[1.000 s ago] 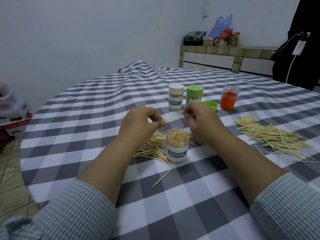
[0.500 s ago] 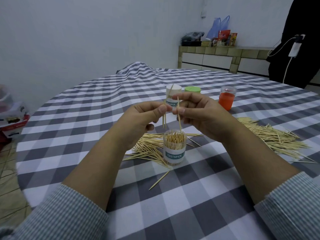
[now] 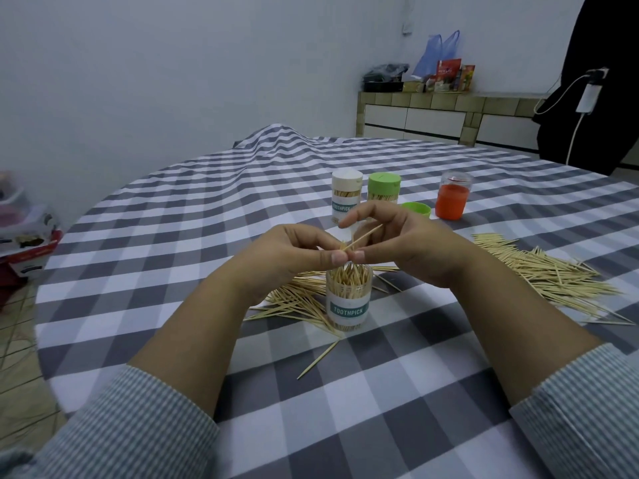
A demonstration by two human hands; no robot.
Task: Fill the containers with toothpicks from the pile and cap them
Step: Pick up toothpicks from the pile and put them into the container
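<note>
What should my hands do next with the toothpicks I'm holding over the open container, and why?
Probably lower the toothpicks straight down into the open container. Both the left hand and the right hand pinch them right above its uncapped mouth, and it already looks nearly full, so ease them in among the upright ones.

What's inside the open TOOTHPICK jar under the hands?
Open jar holds upright toothpicks, packed near the rim. Its label hides the lower part; fingers cover some tips.
</note>
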